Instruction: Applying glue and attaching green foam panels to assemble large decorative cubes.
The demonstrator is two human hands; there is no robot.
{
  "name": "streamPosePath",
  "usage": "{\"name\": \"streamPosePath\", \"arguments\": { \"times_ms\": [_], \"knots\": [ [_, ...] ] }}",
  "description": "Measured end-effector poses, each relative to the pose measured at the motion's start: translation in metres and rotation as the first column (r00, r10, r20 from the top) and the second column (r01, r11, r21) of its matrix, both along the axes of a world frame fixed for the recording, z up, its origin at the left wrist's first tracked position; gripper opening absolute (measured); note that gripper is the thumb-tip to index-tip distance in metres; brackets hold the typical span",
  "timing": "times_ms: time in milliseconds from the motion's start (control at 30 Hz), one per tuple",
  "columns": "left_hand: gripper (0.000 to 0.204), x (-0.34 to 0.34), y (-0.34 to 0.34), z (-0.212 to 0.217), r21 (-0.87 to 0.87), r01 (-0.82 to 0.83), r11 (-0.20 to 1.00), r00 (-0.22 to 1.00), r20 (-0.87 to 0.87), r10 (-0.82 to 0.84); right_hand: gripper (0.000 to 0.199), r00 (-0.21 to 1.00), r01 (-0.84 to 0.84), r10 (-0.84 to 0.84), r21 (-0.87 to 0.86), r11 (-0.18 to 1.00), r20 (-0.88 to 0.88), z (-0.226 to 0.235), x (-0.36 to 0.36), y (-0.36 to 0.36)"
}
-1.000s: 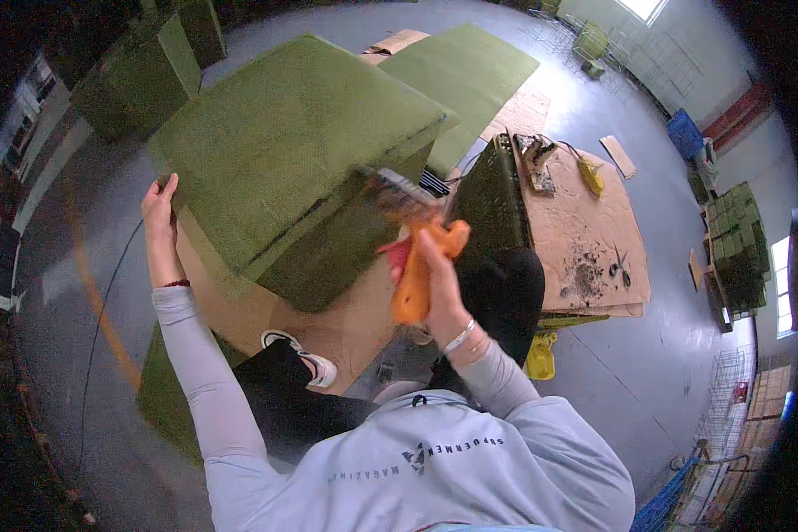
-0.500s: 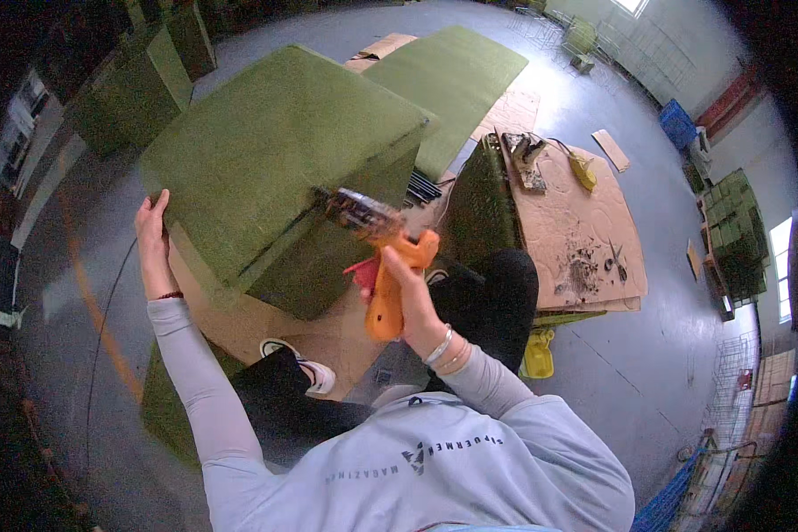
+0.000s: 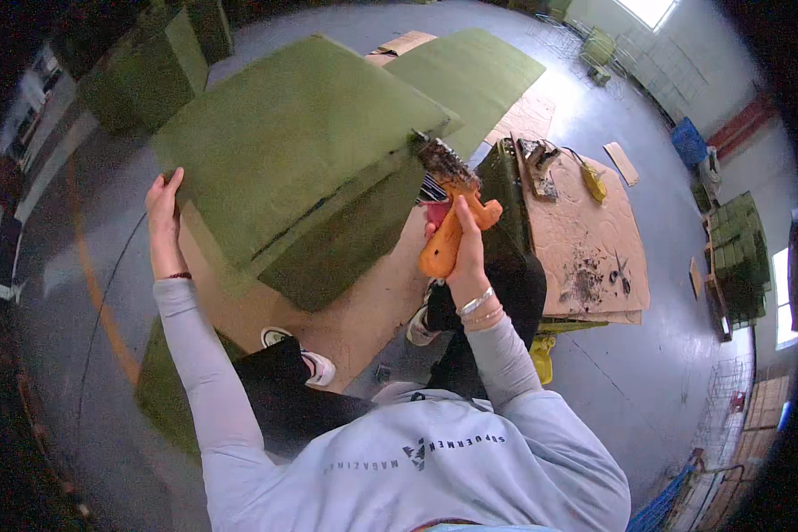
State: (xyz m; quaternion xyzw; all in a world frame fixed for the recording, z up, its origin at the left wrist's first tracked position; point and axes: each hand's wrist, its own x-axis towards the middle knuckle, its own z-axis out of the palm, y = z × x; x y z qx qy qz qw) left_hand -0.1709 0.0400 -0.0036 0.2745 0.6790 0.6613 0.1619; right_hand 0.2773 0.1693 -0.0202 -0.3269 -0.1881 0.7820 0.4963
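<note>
A large box covered in green sheet stands before me on brown cardboard. Its top panel juts past the near side, and a dark streak runs along the seam beneath that edge. At the box's left edge my left hand grips the panel, fingers round the rim. My right hand is wrapped round an orange glue gun with a red trigger. The gun's dark, crusted front end points up and left, its nozzle close to the right end of the seam; whether it touches is hard to see.
To my right, a cardboard-topped green stand carries scissors, a yellow tool and a stained holder. Another green sheet lies behind the box. Green boxes stand at the far left.
My right hand has carried the glue gun up and right along the seam, toward its right end. The left hand keeps its hold on the panel edge.
</note>
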Motion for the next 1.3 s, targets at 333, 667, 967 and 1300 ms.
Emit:
{"name": "streamPosePath", "arguments": {
  "times_ms": [333, 667, 967, 1300],
  "knots": [
    [0.032, -0.008, 0.011, -0.009, 0.016, 0.005, 1.000, 0.999, 0.039, -0.006, 0.028, 0.923, -0.353, 0.340, 0.045, 0.935, 0.178, 0.019, -0.035, -0.127],
    [0.026, -0.007, 0.013, -0.013, 0.128, 0.067, 0.990, 0.987, 0.138, -0.084, 0.036, 0.761, -0.622, 0.631, -0.102, 0.776, 0.153, 0.004, -0.051, -0.173],
    [0.036, 0.001, -0.008, 0.002, 0.038, 0.028, 0.999, 0.999, 0.022, -0.029, 0.036, 0.926, -0.314, 0.305, 0.009, 0.949, 0.221, -0.001, 0.086, -0.059],
    [0.051, -0.007, -0.022, -0.008, -0.105, 0.073, 0.992, 0.985, -0.146, -0.088, 0.039, 0.842, 0.481, -0.527, 0.282, 0.830, 0.113, -0.067, 0.275, 0.154]
  ]
}}
